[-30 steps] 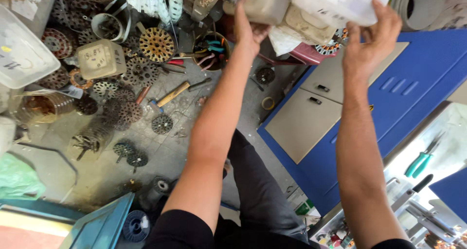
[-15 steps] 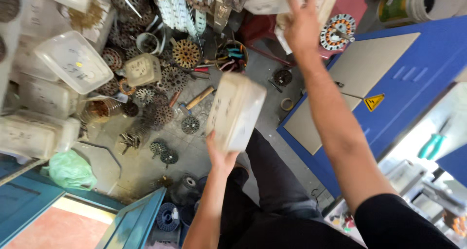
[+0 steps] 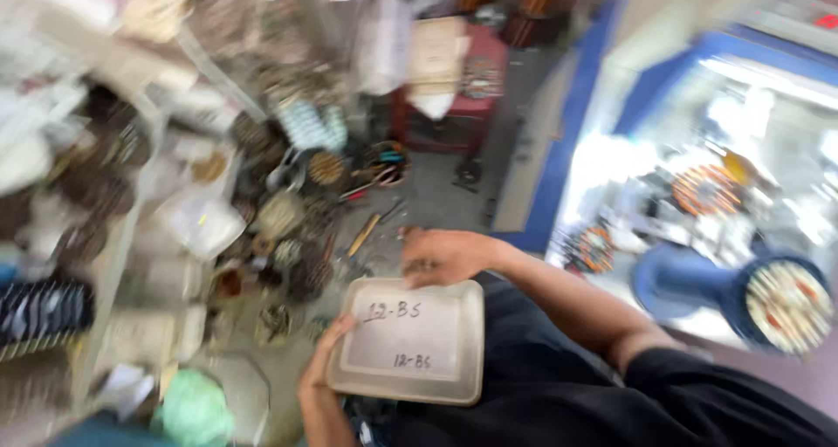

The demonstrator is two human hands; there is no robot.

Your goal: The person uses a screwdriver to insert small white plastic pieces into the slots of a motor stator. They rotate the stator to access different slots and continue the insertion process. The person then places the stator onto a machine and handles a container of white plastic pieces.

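1. Box [image 3: 410, 340]: a flat, pale, rectangular plastic box with its lid on. It is held level over the person's lap, low in the centre of the view. There is handwriting on the lid.
2. Left hand [image 3: 325, 360]: grips the box's left edge, with the fingers curled over the rim and the palm underneath.
3. Right hand [image 3: 443, 257]: rests on the box's far edge, fingers bent down onto the lid. Whether it clamps the edge or only steadies it cannot be told through the blur.
4. Step in hand, as judged: the box is brought down to the lap and held with both hands, lid not yet opened.
5. Next move, as judged: opening calls for one hand to hold the base firm while the other lifts a lid edge, with the box kept level.
6. Surroundings: the floor [image 3: 436, 202] beyond the box is littered with round metal parts [image 3: 325, 169] and hand tools [image 3: 365, 234]. A blue cabinet [image 3: 580, 124] stands to the right, a shelf [image 3: 113, 264] of containers to the left.
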